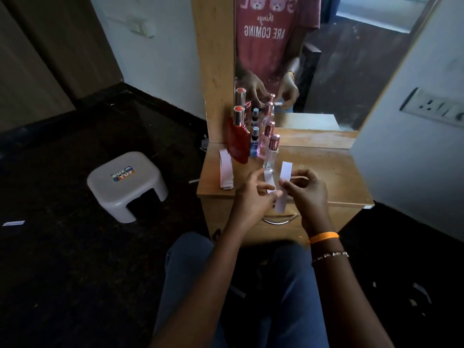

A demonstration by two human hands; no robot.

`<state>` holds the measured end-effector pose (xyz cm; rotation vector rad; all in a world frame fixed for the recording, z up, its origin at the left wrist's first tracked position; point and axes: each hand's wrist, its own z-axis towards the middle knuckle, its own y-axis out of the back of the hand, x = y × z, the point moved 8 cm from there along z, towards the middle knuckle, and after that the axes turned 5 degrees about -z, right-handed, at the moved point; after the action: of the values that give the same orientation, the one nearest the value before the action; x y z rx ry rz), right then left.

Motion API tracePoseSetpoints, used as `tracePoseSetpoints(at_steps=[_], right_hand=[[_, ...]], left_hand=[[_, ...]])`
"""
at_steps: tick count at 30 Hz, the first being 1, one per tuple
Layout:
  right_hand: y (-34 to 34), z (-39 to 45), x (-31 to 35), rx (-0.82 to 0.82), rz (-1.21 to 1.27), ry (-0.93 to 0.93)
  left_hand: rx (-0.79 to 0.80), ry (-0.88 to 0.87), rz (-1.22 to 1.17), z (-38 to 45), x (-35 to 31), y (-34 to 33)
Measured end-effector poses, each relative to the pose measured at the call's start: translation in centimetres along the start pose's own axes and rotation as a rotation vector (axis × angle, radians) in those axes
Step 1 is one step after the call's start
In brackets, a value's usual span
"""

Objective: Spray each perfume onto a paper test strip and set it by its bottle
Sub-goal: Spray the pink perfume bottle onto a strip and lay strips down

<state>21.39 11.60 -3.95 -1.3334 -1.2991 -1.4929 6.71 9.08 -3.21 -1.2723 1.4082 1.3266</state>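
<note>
Several perfume bottles stand at the back left of the wooden dresser top [326,169]: a red bottle [237,141], a small blue bottle [254,144], a pink bottle [266,141] and a clear bottle with a rose cap [271,155] nearest me. A stack of white paper strips [226,172] lies left of them. My right hand [307,194] pinches a long white strip [283,185] held upright over the dresser's front edge. My left hand [251,197] pinches a shorter strip [269,180] just in front of the clear bottle.
A mirror [326,59] rises behind the bottles and reflects them and my hands. A drawer handle [278,219] sits below the dresser top. A white plastic stool [126,183] stands on the dark floor to the left. Paper scraps lie on the floor.
</note>
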Motion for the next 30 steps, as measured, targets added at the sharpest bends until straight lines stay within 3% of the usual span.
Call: tracePoseSetpoints(at_steps=[4, 13, 15, 19, 22, 26, 30], right_hand=[[1.6, 2.2, 0.9, -0.129, -0.292, 0.118], [0.3, 4.0, 2.0, -0.191, -0.688, 0.331], [0.2, 4.4, 3.0, -0.188, -0.659, 0.378], [-0.4, 6.1, 7.1, -0.059, -0.406, 0.409], [-2.1, 8.3, 9.6, 0.187, -0.266, 0.308], [-5.1, 9.6, 11.0, 0.476, -0.451, 0.210], [-6.4, 10.4, 11.7, 0.513, -0.596, 0.150]], left_hand=[[-0.011, -0.006, 0.052, -0.1, -0.4, 0.0], [-0.096, -0.094, 0.098, 0.2, -1.3, 1.5], [-0.109, -0.101, 0.099, 0.4, -1.5, 1.8], [-0.148, -0.124, 0.072, 0.9, -2.2, 2.6], [-0.177, -0.134, 0.049, 1.6, -2.8, 3.2], [-0.202, -0.124, 0.034, 2.0, -3.1, 3.7], [-0.211, -0.115, 0.033, 2.0, -2.9, 4.1]])
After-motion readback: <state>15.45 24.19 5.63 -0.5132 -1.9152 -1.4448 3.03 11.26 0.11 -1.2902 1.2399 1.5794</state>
